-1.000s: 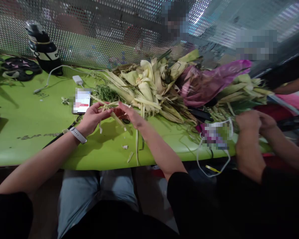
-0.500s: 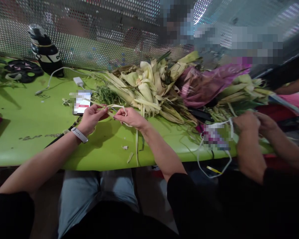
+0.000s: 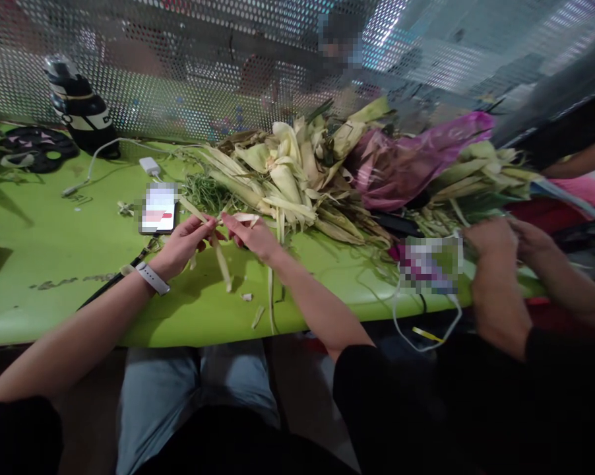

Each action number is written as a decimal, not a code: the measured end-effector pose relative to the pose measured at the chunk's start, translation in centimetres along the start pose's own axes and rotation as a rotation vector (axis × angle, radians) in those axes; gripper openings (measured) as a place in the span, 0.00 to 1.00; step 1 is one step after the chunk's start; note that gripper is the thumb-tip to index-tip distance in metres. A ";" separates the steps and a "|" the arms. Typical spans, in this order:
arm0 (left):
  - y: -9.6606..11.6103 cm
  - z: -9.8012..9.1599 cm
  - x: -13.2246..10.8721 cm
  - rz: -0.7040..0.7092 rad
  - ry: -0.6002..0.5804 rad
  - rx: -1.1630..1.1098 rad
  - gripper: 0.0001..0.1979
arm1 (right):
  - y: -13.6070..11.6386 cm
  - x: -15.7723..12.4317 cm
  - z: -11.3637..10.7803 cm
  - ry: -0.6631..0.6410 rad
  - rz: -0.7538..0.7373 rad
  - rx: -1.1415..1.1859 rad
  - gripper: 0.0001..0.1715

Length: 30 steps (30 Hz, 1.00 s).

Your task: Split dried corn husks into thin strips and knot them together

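Observation:
My left hand (image 3: 191, 241), with a pale watch band at the wrist, pinches strips of corn husk (image 3: 222, 267). One strip end hangs down below the fingers and another sticks up to the left. Close beside it, my right hand (image 3: 252, 236) is closed on a pale husk strip too, its fingertips near the left thumb. Fingers hide where the strips meet. Behind the hands lies a big heap of corn husks (image 3: 287, 178), with thin green strands (image 3: 206, 191) at its left side. A lit phone (image 3: 157, 210) rests left of my hands.
A purple plastic bag (image 3: 391, 168) lies on the husks. At the right, a co-worker's hands (image 3: 495, 241) work near a white cord loop (image 3: 401, 330). A black bottle (image 3: 84, 112), a black mask (image 3: 40, 148) and a white cable (image 3: 97, 155) sit at the left of the green table (image 3: 94, 247).
The husk strip stretched between my hands has shifted, and one end now hangs down toward the table. My hands have drawn closer together. The view has shifted slightly.

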<state>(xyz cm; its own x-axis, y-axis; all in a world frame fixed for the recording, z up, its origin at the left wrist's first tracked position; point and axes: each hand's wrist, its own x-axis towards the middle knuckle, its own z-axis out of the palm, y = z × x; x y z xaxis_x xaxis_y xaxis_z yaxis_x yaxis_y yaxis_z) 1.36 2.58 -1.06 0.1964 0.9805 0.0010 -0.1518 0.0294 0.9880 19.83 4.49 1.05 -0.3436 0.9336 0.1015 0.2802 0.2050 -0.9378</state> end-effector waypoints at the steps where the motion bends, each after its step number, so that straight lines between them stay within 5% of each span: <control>1: 0.0 0.0 0.0 -0.002 -0.014 0.000 0.11 | 0.1 0.0 0.3 0.028 -0.016 0.013 0.31; 11: 0.5 0.1 -0.3 0.026 -0.110 0.140 0.11 | 0.2 -0.2 1.1 0.138 -0.056 0.109 0.25; 18: 0.7 0.0 -0.8 -0.042 -0.271 0.021 0.15 | 0.1 1.3 -2.1 -0.057 0.007 0.512 0.28; 23: 0.5 0.3 -0.9 -0.033 -0.376 -0.012 0.13 | 0.0 1.2 -2.0 -0.275 0.189 0.487 0.30; 26: 0.6 0.5 -1.0 -0.043 -0.443 0.093 0.12 | -0.4 0.5 -0.9 -0.425 0.137 0.472 0.19; 30: 0.8 0.6 -1.1 -0.034 -0.470 0.145 0.16 | 0.0 0.6 0.3 -0.258 0.011 0.583 0.06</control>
<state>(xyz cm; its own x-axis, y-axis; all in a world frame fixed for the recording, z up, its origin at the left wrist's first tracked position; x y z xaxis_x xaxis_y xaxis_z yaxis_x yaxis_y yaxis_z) 1.62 1.40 -0.16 0.6197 0.7848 0.0050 -0.0082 0.0000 1.0000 19.38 4.97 1.01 -0.5685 0.8192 0.0754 -0.2236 -0.0657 -0.9725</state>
